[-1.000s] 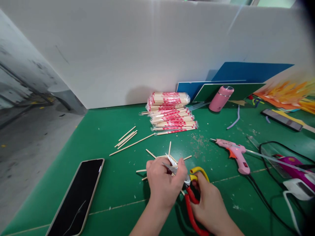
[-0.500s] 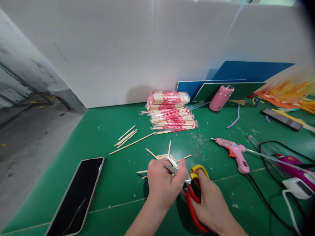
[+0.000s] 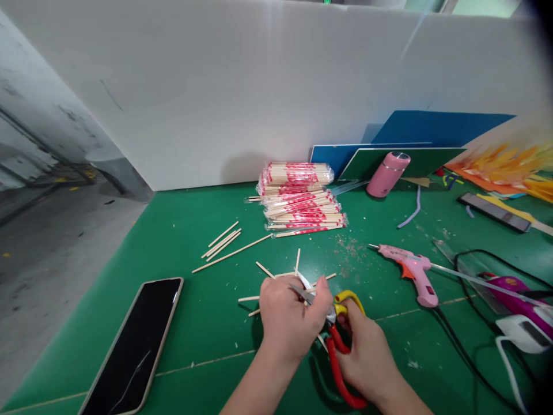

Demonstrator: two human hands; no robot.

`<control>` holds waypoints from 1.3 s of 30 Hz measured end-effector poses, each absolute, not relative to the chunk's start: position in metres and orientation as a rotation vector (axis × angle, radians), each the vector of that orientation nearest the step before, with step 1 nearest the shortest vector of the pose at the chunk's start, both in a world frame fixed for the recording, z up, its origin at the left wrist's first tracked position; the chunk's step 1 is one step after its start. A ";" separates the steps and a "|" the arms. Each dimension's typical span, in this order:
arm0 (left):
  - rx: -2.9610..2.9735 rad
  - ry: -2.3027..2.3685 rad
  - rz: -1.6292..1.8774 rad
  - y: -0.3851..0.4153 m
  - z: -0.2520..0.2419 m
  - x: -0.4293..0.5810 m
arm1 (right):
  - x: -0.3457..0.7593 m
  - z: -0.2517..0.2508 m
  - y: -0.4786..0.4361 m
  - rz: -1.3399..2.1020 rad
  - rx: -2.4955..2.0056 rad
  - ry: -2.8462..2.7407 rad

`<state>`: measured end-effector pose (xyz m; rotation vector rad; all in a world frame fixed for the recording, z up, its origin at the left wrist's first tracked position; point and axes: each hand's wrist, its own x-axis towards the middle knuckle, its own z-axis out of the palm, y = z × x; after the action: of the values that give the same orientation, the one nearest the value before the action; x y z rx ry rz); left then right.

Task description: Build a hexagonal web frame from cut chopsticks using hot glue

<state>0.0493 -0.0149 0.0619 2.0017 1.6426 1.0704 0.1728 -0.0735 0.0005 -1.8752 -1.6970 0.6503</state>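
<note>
Red-and-yellow-handled scissors [image 3: 338, 340], blades parted, are gripped by the right hand [image 3: 368, 353] beside the left hand [image 3: 286, 324], which curls around splayed wooden sticks [image 3: 249, 299] over the green table [image 3: 207, 325], near a pink glue gun [image 3: 417, 272].

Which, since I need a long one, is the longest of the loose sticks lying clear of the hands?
The long stick whose right end reaches the wrapped packs; the short sticks grouped just beyond it are clearly shorter.

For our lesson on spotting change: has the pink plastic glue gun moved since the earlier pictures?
No: the pink plastic glue gun lies where it did, its handle end by the same stretch of pale seam across the green tabletop.
</note>
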 end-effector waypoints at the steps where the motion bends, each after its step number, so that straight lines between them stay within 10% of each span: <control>1: 2.008 1.648 1.076 -0.015 0.062 0.050 | 0.173 0.000 -0.073 0.652 -1.866 -1.710; 23: 2.102 1.732 1.056 0.003 0.072 0.020 | 0.201 0.016 -0.070 0.441 -2.135 -1.656; 39: 2.657 1.181 -0.102 -0.023 0.064 -0.001 | 0.244 0.029 -0.062 -0.014 -1.980 -1.752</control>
<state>-0.0010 -0.0235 0.0643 2.6570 1.1812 -0.1018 0.2444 -0.0619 0.0289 -1.9803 -1.7519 -0.0144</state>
